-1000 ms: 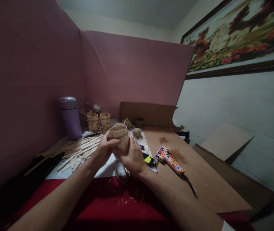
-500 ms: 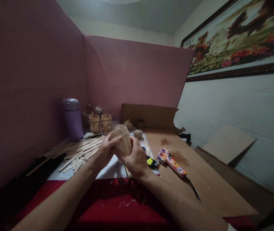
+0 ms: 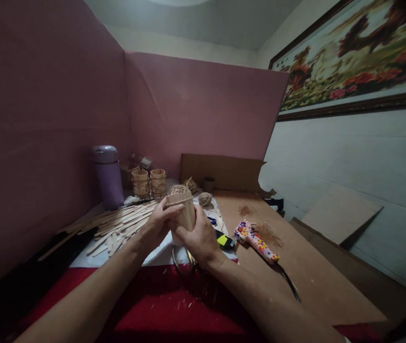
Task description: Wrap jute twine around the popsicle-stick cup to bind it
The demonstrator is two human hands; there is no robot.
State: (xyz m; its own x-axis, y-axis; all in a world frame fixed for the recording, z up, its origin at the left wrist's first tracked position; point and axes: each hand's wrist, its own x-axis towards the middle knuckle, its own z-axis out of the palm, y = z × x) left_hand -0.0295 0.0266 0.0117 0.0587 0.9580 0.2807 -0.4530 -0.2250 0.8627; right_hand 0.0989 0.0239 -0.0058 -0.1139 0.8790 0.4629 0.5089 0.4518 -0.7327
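Between my two hands is a small cup made of wooden craft sticks [image 3: 185, 215], with a twine band around it near its top rim. My left hand [image 3: 162, 216] grips its left side, the thumb laid across the front. Wrapped around its right and lower side is my right hand [image 3: 203, 238]. Just below the hands lie the scissors [image 3: 184, 261], their metal handle loops showing. To the right of my right hand is a black and yellow tool [image 3: 224, 239], and beyond it a flower-patterned glue gun [image 3: 256, 242] lies on the board.
Loose craft sticks [image 3: 124, 223] spread over white paper at the left. Behind them stand a purple bottle [image 3: 109, 183] and finished-looking stick cups [image 3: 158, 183]. A twine ball [image 3: 204, 199] sits near a small pot [image 3: 208, 183]. A brown board [image 3: 317, 281] covers the right; red cloth [image 3: 160, 305] is in front.
The stick cup has turned slightly more upright in my hands, showing more of its front and twine band. Both hands keep hold of it.
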